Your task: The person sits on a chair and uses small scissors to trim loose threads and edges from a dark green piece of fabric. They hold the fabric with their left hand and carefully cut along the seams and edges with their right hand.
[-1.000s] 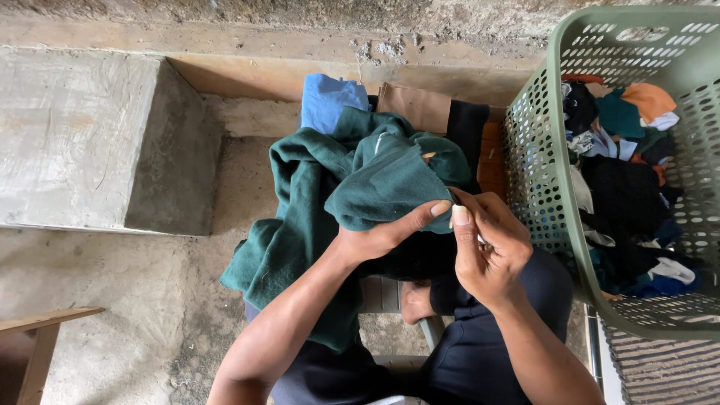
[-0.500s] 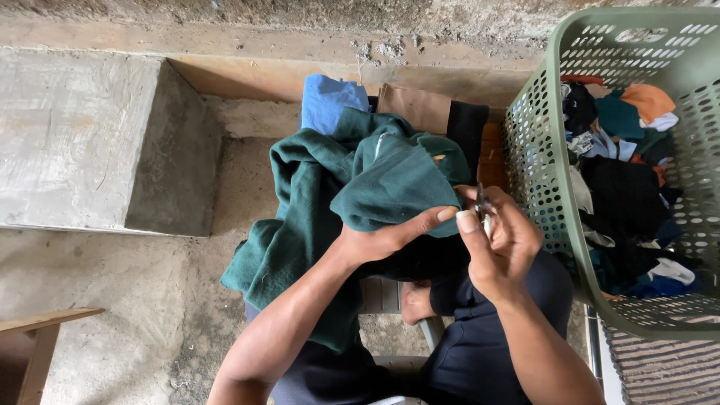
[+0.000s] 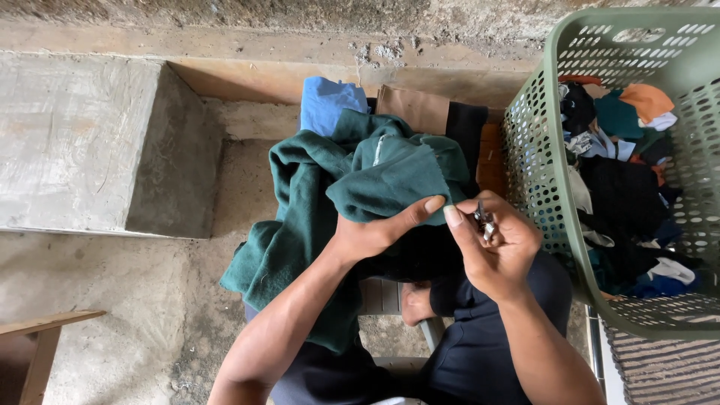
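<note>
Both hands (image 3: 442,232) pinch green garment (image 3: 390,180) (folded).

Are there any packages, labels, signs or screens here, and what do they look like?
None that I can make out: no package, sign or screen.
Closest thing: a small pale strip on the green garment, perhaps a tag; too small to tell.
The left hand pinches that garment.
</note>
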